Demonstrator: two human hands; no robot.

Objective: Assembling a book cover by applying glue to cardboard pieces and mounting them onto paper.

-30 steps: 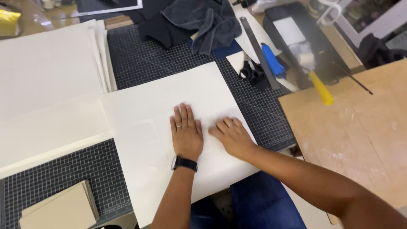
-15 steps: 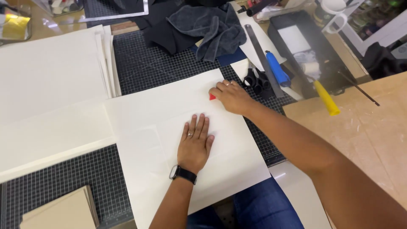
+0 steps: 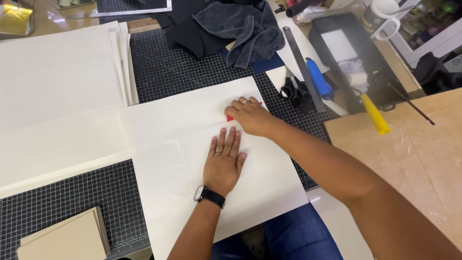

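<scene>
Large cream sheet [image 3: 192, 144] lies flat on the gridded cutting mat [image 3: 72, 192], near edge hanging a bit past the table toward the person's lap. Left hand [image 3: 224, 161] is open, palm down, fingers spread, pinning the middle of the sheet. Right hand [image 3: 250, 116] is curled over a small red tool [image 3: 230, 117] near the sheet's far edge, pressing it into the paper; only the red corners show, so I can't tell the exact grip. Sheet looks like thin, light stock: flexible, creases easily, likely to slide on the mat unless held down. Best handled with flat palm pressure rather than pinching; lift by two edges or corners, not one, or it'll buckle. A faint rectangular outline shows under it, probably something beneath, so surface isn't uniform. Stack of similar sheets [image 3: 57, 82] just left, touching or overlapping the edge. Scissors [image 3: 294, 91], metal ruler [image 3: 303, 67], blue-handled tool [image 3: 320, 79] sit beyond the right hand.
</scene>
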